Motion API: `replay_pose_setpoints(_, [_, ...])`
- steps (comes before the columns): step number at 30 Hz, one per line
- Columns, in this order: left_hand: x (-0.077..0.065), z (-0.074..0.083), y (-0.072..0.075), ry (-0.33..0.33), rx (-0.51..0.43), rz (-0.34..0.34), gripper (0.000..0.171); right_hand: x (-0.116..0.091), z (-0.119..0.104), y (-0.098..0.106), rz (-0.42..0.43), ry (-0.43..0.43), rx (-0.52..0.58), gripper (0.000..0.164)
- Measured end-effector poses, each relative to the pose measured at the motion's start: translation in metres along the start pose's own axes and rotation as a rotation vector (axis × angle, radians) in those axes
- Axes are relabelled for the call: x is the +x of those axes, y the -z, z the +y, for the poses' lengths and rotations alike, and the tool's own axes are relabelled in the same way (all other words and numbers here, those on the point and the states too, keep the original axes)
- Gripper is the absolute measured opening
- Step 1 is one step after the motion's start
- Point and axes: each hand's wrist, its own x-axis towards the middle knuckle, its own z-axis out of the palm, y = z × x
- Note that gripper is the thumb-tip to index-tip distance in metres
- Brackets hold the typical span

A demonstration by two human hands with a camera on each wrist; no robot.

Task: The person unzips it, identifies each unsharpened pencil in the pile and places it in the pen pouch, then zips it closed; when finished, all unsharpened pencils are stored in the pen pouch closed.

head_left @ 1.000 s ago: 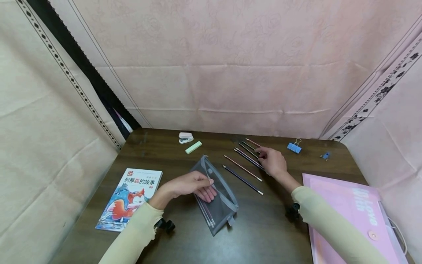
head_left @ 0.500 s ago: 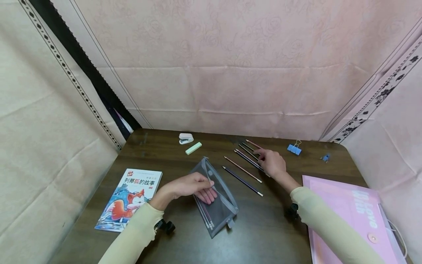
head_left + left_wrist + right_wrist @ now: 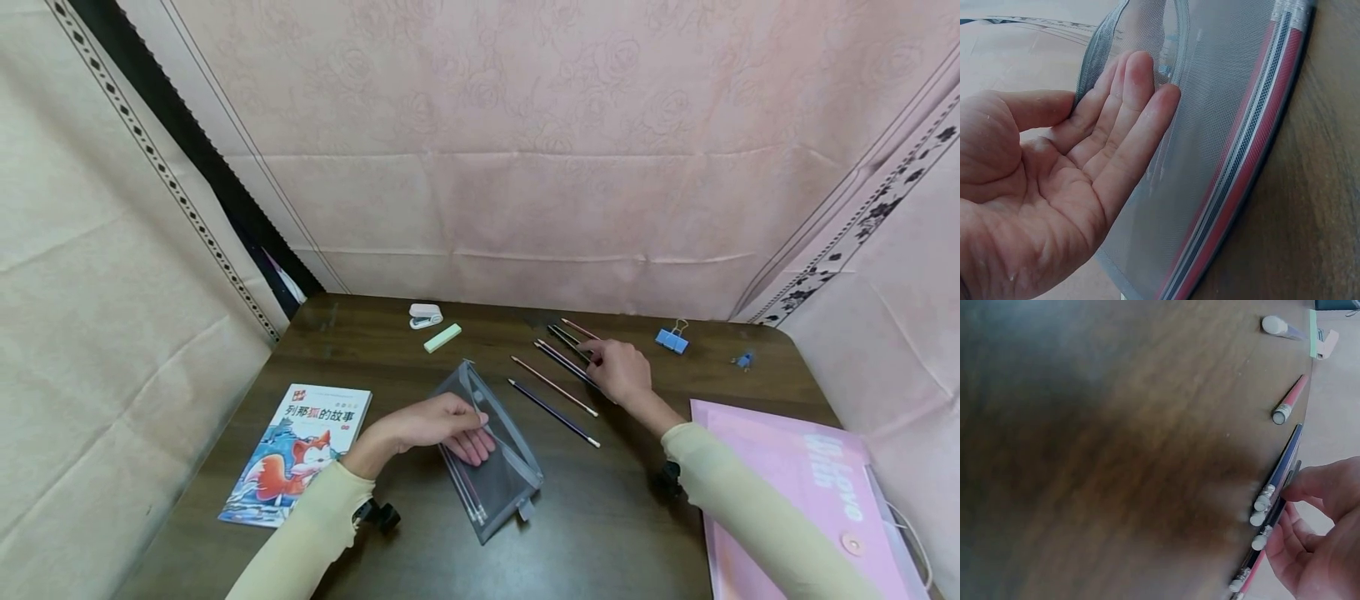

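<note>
My left hand holds the rim of a grey mesh pencil pouch, thumb against the zip edge in the left wrist view. Its mouth gapes, and pencils show through the mesh. At the back, my right hand pinches a black pencil between thumb and fingers, near its eraser end. Another black pencil lies close alongside. Dark blue pencils and a red pencil flank them. Between hand and pouch lie a reddish pencil and a dark blue pencil.
A fox storybook lies left of the pouch. Behind stand a white stapler and a pale green stick. To the right are a blue binder clip, a small blue item and a pink folder under the forearm.
The two black pencils under my right fingers have drawn together, their tips now side by side. My left hand and the pouch stay almost still.
</note>
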Motion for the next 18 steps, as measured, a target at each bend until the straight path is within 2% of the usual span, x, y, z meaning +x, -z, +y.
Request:
replay_pose_setpoints(7, [0.000,0.001,0.000,0.005,0.000,0.014,0.037,-0.002,-0.013,0.010,0.129,0.083,0.014,0.039])
replay_pose_setpoints(11, [0.000,0.003,-0.001,0.010,0.001,0.014,0.037,-0.006,-0.025,0.017,0.173,0.138,0.061,0.040])
replay_pose_setpoints(14, [0.000,0.004,-0.001,0.014,0.004,0.012,0.038,-0.010,-0.035,0.023,0.191,0.174,0.147,0.040])
replay_pose_setpoints(18, [0.001,0.004,-0.001,0.016,0.010,0.010,0.038,-0.017,-0.051,0.031,0.146,0.163,0.333,0.038])
